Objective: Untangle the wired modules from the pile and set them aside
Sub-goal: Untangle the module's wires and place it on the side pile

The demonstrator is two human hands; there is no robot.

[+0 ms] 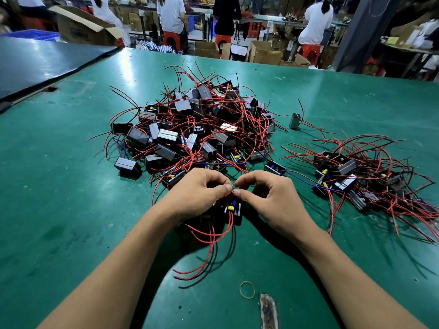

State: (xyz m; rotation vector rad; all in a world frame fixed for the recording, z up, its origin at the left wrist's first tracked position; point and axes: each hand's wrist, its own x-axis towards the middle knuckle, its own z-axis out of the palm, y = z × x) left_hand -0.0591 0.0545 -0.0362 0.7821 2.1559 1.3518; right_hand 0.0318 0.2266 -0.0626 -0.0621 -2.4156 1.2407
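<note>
Just in front of the pile [197, 129], the left hand [202, 193] and right hand [268, 195] both pinch the wires [230, 222] of one module [234, 209] lying under them, apparently mid-untangling. Next, I judge, it must lift free and join the sorted heap [363, 176] right of the pile, though those trailing wires may snag.

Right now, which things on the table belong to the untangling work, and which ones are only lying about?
Belonging to the job: the tangled pile, the module whose wire the left hand and right hand pinch, the set-aside heap on the right.
Just lying about: the rubber band, the dark board, the cardboard boxes in the background.
</note>
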